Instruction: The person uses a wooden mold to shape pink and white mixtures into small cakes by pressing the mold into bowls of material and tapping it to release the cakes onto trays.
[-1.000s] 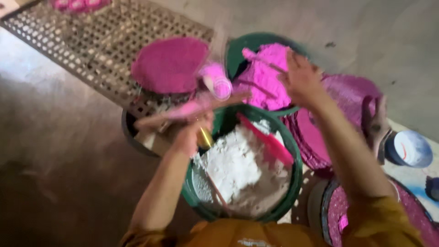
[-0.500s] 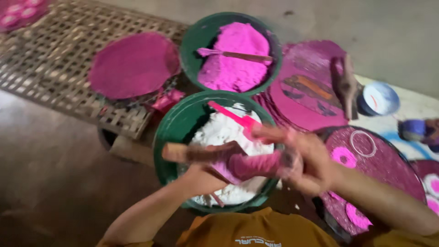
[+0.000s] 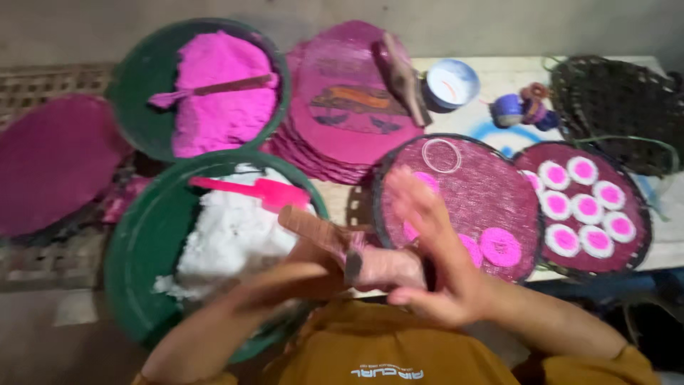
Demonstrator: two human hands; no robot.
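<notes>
Pink mould with wooden handle is gripped in left hand over white-flour basin; right hand, flat and spread, is pressed against it. Pressure best kept even.

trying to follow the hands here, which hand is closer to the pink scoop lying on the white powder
Left. The left hand sits just below the pink scoop, at the edge of the white powder. The right hand is further off to the scoop's right, over the round woven tray.

Powder basin left, woven trays right.
</notes>
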